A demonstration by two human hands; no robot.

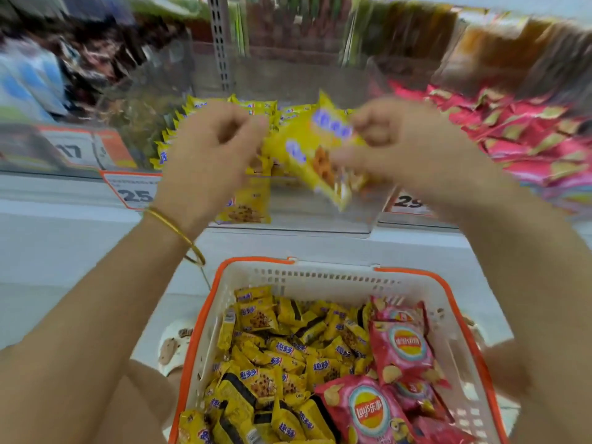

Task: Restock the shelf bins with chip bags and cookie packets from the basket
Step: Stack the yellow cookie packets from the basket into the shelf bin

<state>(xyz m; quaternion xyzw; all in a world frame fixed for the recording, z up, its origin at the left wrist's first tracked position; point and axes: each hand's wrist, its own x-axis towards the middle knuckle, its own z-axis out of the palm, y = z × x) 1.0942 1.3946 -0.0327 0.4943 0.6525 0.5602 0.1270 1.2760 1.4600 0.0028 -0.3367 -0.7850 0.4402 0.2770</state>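
Above cookie bin, with right hand pinching 1 yellow cookie packet and curled left hand hold unclear through blur, lower flat, label forward, behind front wall before letting go.

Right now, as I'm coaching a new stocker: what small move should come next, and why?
Probably lower the yellow cookie packet, pinched by the right hand, into the clear bin just beneath it and let go. That bin already holds matching yellow packets, and the packet seems to hang over its opening.
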